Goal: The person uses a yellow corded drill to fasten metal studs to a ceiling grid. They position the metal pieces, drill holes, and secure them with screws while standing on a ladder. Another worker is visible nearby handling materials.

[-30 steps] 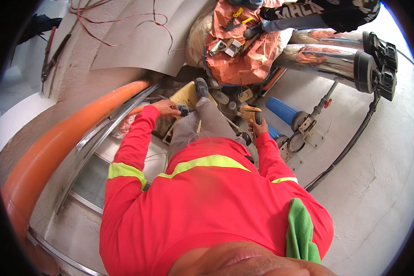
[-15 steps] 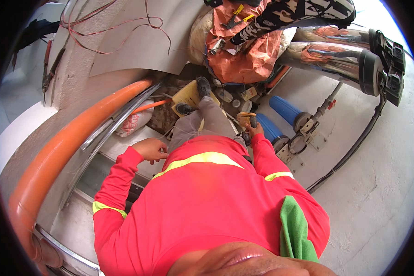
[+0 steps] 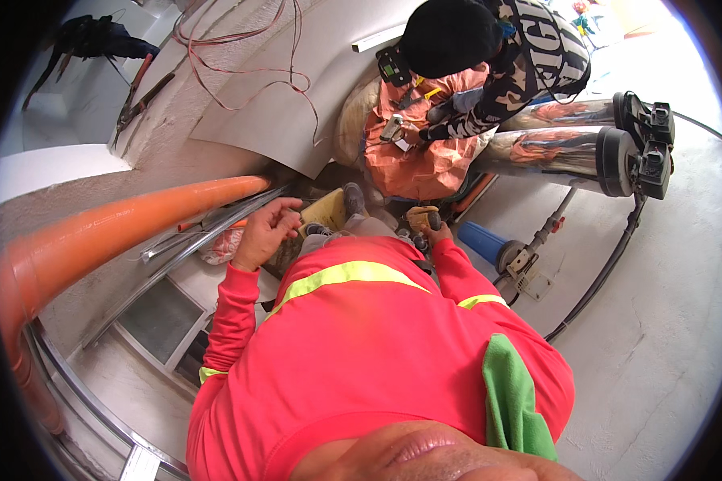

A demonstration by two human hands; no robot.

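Note:
My left hand (image 3: 266, 232) is raised beside the orange pipe, its fingers loosely bent and apart, and I see nothing in it. Lower at my right side, my right hand (image 3: 439, 232) is closed round a yellow-and-black power tool (image 3: 421, 217); its exact kind is hard to make out. Beyond that hand a blue filter housing (image 3: 483, 240) is fixed to the wall. Below my left hand, a yellow container (image 3: 326, 212) is on the floor near my shoes.
A co-worker in a black cap (image 3: 448, 36) leans over an orange sheet (image 3: 425, 167) with hand tools on it. Large clear cylinders (image 3: 547, 152) with black caps jut from the right. The thick orange pipe (image 3: 128, 220) runs along the left wall; reddish wires (image 3: 245, 70) hang above it.
My left hand has risen and moved away from my waist, its fingers spreading. My right hand still holds the power tool. The view has shifted, bringing the co-worker's head and upper body into sight.

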